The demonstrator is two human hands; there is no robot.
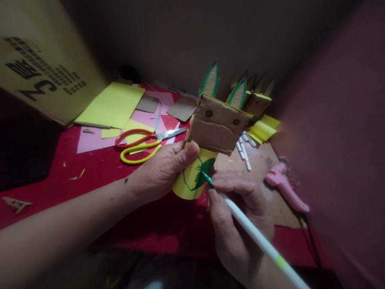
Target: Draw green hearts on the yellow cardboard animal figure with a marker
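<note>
My left hand point(168, 166) is wrapped round a paper rabbit puppet point(221, 124), its thumb on the front. The puppet has a cardboard head with two drawn eyes, two green-edged ears and a rolled yellow paper body point(188, 186). On the body is a green drawn outline, its right part coloured in and its left part yellow. My right hand point(237, 212) pinches a white marker point(255, 235) near its green tip, which touches the coloured patch. Left of the puppet lie scissors point(146, 142) with one red and one yellow handle.
A large printed cardboard box point(45, 60) stands at the left beside yellow paper point(112, 105). At the right, a pink glue gun point(285, 186) and several white markers point(243, 152) lie on a cardboard board point(270, 152). Behind is another cardboard-headed figure point(258, 103). Red cloth point(168, 228) covers the table.
</note>
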